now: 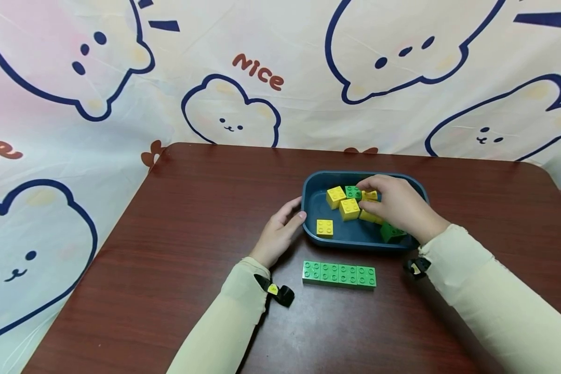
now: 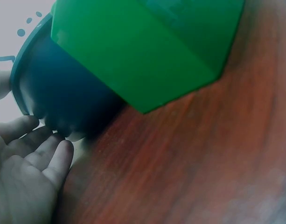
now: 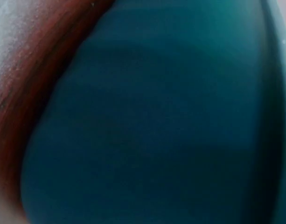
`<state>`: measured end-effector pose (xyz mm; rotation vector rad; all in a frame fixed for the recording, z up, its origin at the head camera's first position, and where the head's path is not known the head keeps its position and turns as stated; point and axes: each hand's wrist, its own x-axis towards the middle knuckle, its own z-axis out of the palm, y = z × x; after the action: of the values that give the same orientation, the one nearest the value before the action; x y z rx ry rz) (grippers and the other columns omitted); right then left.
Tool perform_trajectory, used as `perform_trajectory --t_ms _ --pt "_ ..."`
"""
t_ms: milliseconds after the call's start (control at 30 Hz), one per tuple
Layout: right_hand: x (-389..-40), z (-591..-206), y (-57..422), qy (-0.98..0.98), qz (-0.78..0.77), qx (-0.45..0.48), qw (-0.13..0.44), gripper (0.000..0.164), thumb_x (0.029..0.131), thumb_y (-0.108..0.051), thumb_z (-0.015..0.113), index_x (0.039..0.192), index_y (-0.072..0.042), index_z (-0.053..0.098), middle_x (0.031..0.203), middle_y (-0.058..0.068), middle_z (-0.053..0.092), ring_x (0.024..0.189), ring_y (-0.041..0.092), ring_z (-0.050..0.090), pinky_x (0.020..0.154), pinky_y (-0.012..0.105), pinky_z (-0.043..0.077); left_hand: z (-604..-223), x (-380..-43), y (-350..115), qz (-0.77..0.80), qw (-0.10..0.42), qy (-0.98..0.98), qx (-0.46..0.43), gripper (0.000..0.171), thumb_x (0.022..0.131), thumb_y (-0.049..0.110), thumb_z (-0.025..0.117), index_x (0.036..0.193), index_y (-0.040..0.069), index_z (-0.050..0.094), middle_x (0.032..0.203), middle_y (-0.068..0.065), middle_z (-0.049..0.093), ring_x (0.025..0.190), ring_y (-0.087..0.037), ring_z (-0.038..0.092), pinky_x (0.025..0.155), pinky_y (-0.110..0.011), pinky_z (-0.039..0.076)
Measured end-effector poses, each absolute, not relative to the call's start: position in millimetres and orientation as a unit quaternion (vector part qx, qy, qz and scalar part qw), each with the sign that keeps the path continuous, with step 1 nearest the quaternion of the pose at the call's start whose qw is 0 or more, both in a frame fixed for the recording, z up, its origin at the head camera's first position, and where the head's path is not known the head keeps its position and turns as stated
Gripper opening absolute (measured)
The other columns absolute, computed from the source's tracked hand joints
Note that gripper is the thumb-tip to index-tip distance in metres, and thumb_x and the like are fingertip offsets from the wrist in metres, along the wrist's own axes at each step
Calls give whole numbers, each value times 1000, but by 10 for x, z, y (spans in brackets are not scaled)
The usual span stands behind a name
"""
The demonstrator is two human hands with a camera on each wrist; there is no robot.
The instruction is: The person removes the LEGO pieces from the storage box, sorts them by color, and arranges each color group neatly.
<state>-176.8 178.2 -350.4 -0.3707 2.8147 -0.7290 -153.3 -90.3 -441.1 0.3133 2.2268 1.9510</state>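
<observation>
A dark blue tray (image 1: 315, 200) on the table holds toy building bricks. My left hand (image 1: 280, 231) holds its left side, thumb by the rim and fingers against the outer wall (image 2: 63, 93). Inside the tray, my right hand (image 1: 397, 200) has thumb and index finger around a yellow brick (image 1: 369, 195); whether they pinch it is unclear. Next to the index fingertip is a green brick (image 1: 353, 192). Yellow bricks (image 1: 349, 209) lie close by. A row of green bricks (image 1: 338, 274), set end to end, lies in front of the tray. The right wrist view shows only the blurred tray (image 3: 147, 116).
One yellow brick (image 1: 324, 228) sits apart in the tray's near left corner. A dark green brick (image 1: 392, 232) lies at the near right, under the right wrist. The brown table (image 1: 191, 234) ends at a cloth (image 1: 304, 119) printed with cartoon bears.
</observation>
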Motion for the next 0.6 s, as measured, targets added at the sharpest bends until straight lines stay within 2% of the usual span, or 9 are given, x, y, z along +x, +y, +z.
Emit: perform_trajectory --t_ms 100,333,600 --pt "-1808 -3515 1767 956 -242 -123 113 42 99 -18 66 139 -7 58 142 17 55 126 37 52 101 56 46 -4404 -1530 -899 654 83 745 103 47 105 28 55 150 17 48 151 0 48 141 -14 39 115 -43 33" --pt "-1852 -3535 1744 956 -245 -119 107 42 100 -15 63 140 -5 57 141 19 55 115 34 57 90 50 51 -4407 -1532 -904 661 88 738 105 48 105 25 55 151 13 46 153 -4 46 142 -18 38 115 -45 33" --pt "-1926 -3619 1717 957 -246 -109 112 44 99 -14 63 142 -4 55 146 20 50 126 37 51 103 57 44 -4407 -1531 -907 660 85 739 108 48 105 30 55 150 16 48 151 -1 49 140 -15 41 114 -44 34"
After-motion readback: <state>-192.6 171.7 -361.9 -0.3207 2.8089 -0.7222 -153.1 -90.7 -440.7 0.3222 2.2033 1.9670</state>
